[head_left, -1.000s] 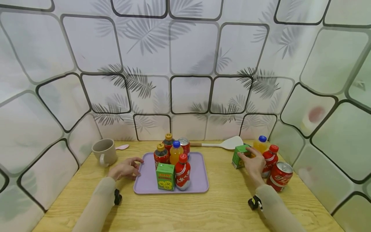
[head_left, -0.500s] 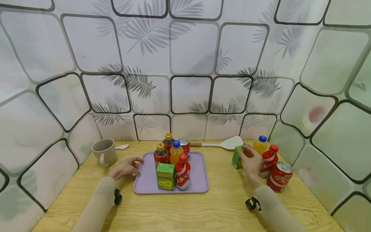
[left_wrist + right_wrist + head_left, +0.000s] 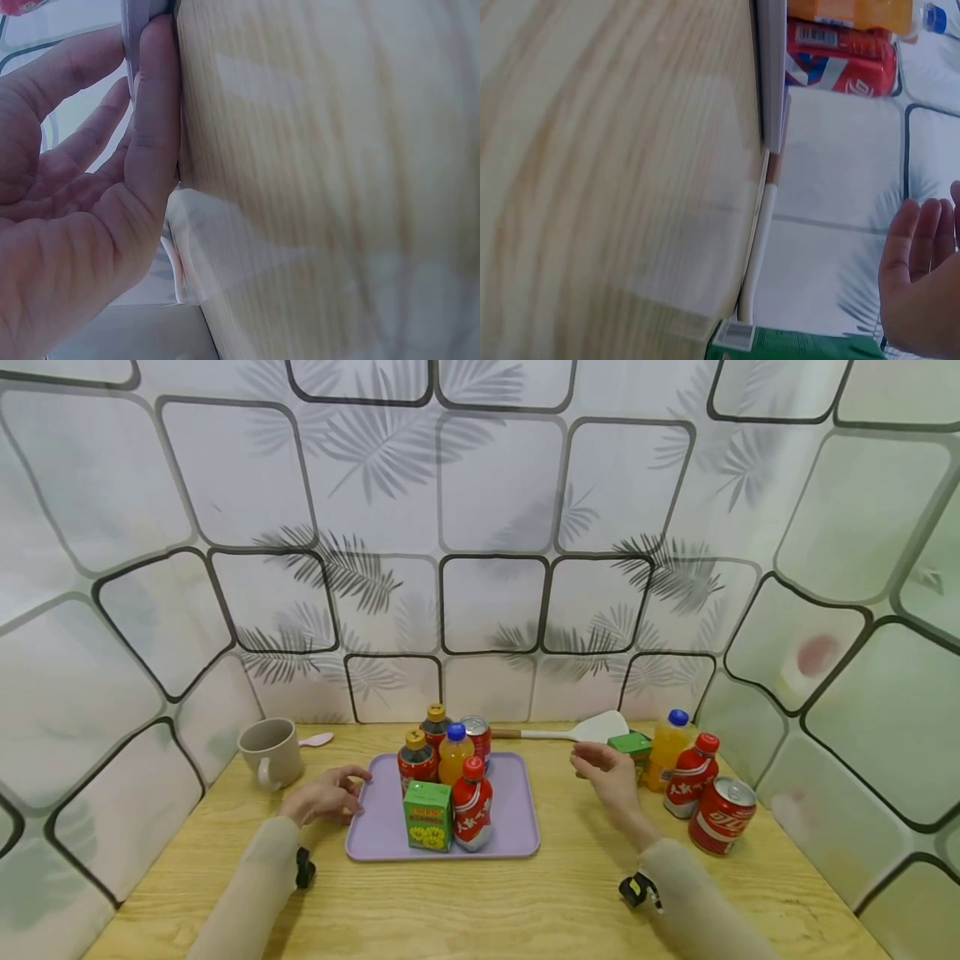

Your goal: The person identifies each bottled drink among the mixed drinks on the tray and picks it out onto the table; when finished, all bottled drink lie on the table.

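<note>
The person's left grip [image 3: 326,797] pinches the purple tray [image 3: 516,827] — right grip [image 3: 611,777], slack and empty, beside a green box [image 3: 631,744].

Head camera looks down; close wrist views share the tray [image 3: 513,810].

The right grip [image 3: 609,777] partly hides a green box [image 3: 632,743].

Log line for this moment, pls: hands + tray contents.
left hand: touching tray left rim | right hand: empty, near right-side green carton | on tray: second green carton, four bottles, can
</note>
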Demonstrator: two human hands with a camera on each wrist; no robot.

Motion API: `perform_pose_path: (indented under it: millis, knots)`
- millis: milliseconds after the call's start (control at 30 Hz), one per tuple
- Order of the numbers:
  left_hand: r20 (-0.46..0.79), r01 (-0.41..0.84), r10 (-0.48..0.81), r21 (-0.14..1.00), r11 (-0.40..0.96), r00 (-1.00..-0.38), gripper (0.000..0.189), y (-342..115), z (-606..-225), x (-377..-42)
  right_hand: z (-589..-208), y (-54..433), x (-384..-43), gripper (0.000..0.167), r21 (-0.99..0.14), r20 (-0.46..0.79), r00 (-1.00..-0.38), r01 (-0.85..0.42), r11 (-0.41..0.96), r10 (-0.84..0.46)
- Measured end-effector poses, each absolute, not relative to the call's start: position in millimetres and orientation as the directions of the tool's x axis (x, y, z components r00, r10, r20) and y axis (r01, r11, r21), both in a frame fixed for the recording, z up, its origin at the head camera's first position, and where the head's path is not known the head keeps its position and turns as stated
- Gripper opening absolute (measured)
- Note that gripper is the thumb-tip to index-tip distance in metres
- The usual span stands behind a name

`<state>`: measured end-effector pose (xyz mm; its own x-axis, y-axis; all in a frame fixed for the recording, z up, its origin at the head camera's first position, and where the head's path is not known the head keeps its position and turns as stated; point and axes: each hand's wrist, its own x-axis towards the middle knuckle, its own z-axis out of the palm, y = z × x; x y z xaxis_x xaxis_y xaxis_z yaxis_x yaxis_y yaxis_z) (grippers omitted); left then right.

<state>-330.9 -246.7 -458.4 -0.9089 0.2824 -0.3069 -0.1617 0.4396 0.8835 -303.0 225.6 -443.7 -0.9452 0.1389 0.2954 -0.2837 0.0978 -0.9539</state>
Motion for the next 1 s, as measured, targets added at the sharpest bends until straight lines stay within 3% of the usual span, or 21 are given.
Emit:
perform_pose_path:
  millis: [367, 633, 1000]
  knots:
    - [-0.309, -0.168, 0.269, 0.882, 0.441, -0.912, 0.063, -249, -458, -332, -450, 194, -303, 0.038, -0.977, 0.189, -0.975, -0.198, 0.080, -0.114]
    - [-0.308, -0.160, 0.279, 0.878, 0.451, -0.909, 0.063, -249, -457, -333, -452, 180, -300, 0.041, -0.984, 0.149, -0.971, -0.165, 0.074, -0.186]
    - [-0.305, -0.163, 0.265, 0.879, 0.448, -0.915, 0.062, -248, -461, -335, -451, 158, -288, 0.049, -0.977, 0.091, -0.918, -0.157, 0.144, -0.386]
